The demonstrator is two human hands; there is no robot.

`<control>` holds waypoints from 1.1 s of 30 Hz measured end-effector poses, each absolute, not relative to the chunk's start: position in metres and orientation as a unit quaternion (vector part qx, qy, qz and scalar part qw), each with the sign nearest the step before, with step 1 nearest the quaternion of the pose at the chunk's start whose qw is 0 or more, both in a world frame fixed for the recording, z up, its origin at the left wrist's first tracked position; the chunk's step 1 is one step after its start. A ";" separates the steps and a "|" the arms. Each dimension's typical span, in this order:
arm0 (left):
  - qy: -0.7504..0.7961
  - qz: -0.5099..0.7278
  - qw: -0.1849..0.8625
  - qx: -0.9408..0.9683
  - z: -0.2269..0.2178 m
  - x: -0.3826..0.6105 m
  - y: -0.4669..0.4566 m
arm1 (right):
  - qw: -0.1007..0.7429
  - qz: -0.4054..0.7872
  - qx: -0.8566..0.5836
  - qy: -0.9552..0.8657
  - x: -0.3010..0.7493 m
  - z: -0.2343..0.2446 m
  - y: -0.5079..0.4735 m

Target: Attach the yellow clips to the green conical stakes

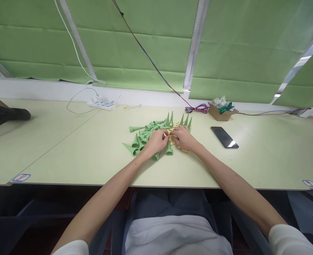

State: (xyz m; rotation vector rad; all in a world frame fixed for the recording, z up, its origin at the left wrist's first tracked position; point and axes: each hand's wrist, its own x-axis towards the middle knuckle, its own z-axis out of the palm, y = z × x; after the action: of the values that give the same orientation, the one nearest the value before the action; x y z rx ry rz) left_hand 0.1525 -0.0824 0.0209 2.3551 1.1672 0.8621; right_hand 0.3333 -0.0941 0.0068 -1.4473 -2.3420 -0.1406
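Over a heap of green plastic cones [135, 141], my left hand [157, 141] is closed, its thumb and fingertips pinched together. My right hand [183, 137] meets it fingertip to fingertip, also in a pinch. Whatever lies between the fingers is too small and hidden to name. Just below the fingertips lies one green cone [169, 150], its open end facing me. Small yellow plastic pieces [184, 150] are scattered around and under my right hand. Behind the hands several cones [186, 120] stand upright with their points up.
A black phone [224, 137] lies right of the hands. Behind it stands a small cardboard box [222, 114] holding clear and green plastic, beside a coiled red-blue cable [197, 108]. A white power strip [102, 105] sits at the back left, a black object [7, 112] at far left.
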 end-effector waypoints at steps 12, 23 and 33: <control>0.417 0.305 0.178 0.837 0.020 0.153 -0.082 | 0.140 -0.061 -0.534 -0.832 0.330 0.001 -0.089; 0.414 0.306 0.181 0.838 0.019 0.153 -0.081 | 0.163 -0.043 -0.544 -0.822 0.332 -0.003 -0.084; 0.423 0.301 0.170 0.838 0.020 0.152 -0.080 | 0.236 -0.033 -0.532 -0.813 0.333 0.000 -0.085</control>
State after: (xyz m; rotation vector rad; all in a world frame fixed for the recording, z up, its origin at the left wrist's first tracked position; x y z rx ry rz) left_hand 0.1521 -0.0798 0.0201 2.3798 1.2005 0.8554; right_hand 0.3329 -0.0852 0.0001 -1.4577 -2.2285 -0.0902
